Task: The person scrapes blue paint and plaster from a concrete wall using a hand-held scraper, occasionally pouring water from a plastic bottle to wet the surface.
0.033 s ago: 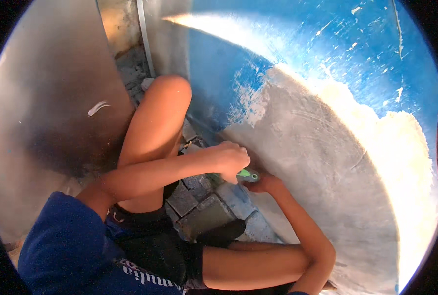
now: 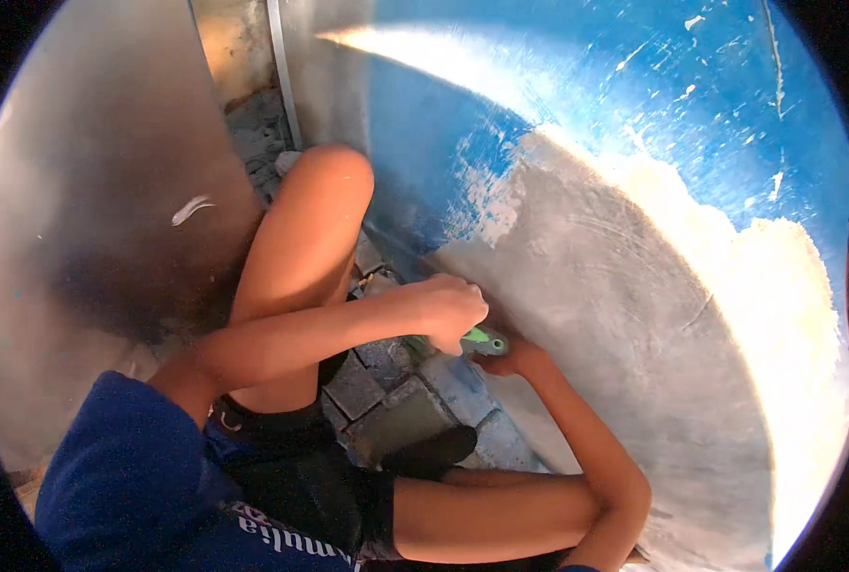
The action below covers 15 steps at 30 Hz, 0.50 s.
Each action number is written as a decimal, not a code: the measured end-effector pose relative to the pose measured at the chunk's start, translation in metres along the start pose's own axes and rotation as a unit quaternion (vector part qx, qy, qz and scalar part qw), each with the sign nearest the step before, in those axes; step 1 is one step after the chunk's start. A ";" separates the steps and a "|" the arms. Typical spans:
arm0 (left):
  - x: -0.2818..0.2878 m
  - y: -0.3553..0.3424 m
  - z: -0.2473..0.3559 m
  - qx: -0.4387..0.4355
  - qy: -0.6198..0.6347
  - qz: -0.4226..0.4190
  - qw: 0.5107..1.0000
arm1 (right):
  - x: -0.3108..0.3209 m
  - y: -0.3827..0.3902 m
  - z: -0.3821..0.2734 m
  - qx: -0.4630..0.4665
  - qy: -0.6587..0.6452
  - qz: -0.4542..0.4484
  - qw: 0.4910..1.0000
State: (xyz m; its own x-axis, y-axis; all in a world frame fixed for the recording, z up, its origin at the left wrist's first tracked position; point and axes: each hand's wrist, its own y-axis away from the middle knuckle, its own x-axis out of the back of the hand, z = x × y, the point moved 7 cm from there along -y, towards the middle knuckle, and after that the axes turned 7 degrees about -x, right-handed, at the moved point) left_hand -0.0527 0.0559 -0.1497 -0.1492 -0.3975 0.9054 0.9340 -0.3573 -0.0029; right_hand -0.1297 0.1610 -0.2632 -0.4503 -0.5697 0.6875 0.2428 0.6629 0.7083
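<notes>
My left hand point(image 2: 455, 307) is closed around a hand tool with a green-and-grey handle point(image 2: 485, 340). A round hole shows at the handle's end, which sticks out on the right of my fist. The tool's working end is hidden, so its kind cannot be told. Just beyond the handle's end, my right hand point(image 2: 510, 360) is bent inward close to the wall, its fingers curled and partly hidden behind the handle. Beside both hands rises a curved wall point(image 2: 625, 296), blue above and bare grey-beige with ragged paint edges below.
Grey paving blocks point(image 2: 410, 405) lie under my hands, between my bent legs. On the left stands a large brownish metal panel point(image 2: 110, 172) with a whitish mark. A narrow metal upright point(image 2: 283, 71) stands at the back, beside rubble. Bright sunlight crosses the wall.
My left hand and the tool's handle have shifted very slightly to the right. Otherwise the scene looks the same.
</notes>
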 end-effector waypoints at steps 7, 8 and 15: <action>0.019 -0.008 0.009 0.029 0.018 0.068 0.997 | -0.023 -0.016 0.019 0.005 0.165 0.054 0.985; 0.018 -0.010 0.010 0.024 0.019 0.070 0.997 | -0.029 -0.013 0.026 -0.042 0.158 -0.041 0.986; -0.039 -0.003 0.002 0.061 -0.018 -0.147 0.987 | -0.018 0.002 0.013 -0.056 0.000 -0.055 0.997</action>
State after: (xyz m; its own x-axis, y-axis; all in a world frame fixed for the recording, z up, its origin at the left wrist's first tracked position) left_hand -0.0492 0.0739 -0.1845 -0.4105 -0.2602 0.8740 0.8845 -0.3468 0.3122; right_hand -0.1318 0.1787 -0.2767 -0.4793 -0.6362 0.6046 0.2867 0.5376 0.7930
